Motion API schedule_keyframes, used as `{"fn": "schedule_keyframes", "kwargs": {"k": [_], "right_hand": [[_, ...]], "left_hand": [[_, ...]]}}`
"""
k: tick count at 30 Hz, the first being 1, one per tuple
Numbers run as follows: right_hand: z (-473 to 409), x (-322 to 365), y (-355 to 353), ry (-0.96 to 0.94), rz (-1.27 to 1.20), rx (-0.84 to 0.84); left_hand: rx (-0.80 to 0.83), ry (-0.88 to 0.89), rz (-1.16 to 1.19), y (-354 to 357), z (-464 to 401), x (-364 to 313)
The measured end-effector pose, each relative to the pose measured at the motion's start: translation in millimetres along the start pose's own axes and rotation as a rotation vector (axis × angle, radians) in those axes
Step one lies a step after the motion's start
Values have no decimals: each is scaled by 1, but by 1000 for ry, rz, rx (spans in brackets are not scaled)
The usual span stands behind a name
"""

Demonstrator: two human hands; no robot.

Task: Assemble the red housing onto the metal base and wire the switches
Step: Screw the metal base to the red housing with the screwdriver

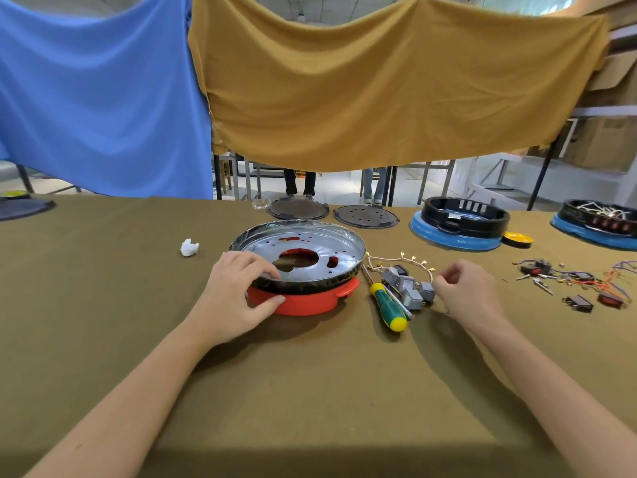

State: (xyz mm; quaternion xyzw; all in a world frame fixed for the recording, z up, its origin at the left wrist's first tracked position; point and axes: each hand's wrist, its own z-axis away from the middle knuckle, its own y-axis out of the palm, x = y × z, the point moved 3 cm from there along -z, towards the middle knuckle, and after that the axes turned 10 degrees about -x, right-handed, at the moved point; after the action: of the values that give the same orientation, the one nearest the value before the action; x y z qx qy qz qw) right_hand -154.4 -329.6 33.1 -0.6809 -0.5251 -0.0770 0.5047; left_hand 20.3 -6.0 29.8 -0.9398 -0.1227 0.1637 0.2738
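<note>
A shiny round metal base [320, 243] with a large centre hole sits on top of the red housing [303, 303] in the middle of the table. My left hand [238, 291] grips their left edge, fingers over the metal rim and thumb on the red plastic. To the right lies a cluster of grey switches [406, 288] joined by pale wires with brass terminals [406, 259]. My right hand [468, 291] is beside the cluster with its fingers curled, pinching a wire at the cluster's right end.
A green and yellow screwdriver [387, 305] lies between housing and switches. Behind are two dark discs [298, 208], two black and blue housings [462, 222], a yellow cap [517, 239]. Loose switches and coloured wires [579, 281] lie right. A white scrap [189, 247] lies left.
</note>
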Motion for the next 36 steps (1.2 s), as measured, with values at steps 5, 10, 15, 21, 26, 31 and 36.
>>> {"fn": "schedule_keyframes", "kwargs": {"k": [5,10,15,21,26,31,36], "right_hand": [[16,64,-8,-272,-205,-64],[33,117,7,-420,-378,111],[38,146,25,-455,-512,268],[48,144,39,-491,-594,342],[51,133,49,-478,-504,472],[55,133,50,-544,-407,549],[58,130,53,-560,-350,617]], "left_hand": [[36,7,24,3,1,-3],[2,82,2,0,-2,-7],[-98,231,-116,-3,-6,-10],[-275,452,-383,-4,-4,-9],[-324,560,-511,2,-3,-13],[-362,601,-529,6,-3,-17],[-371,584,-557,5,-3,-18]]}}
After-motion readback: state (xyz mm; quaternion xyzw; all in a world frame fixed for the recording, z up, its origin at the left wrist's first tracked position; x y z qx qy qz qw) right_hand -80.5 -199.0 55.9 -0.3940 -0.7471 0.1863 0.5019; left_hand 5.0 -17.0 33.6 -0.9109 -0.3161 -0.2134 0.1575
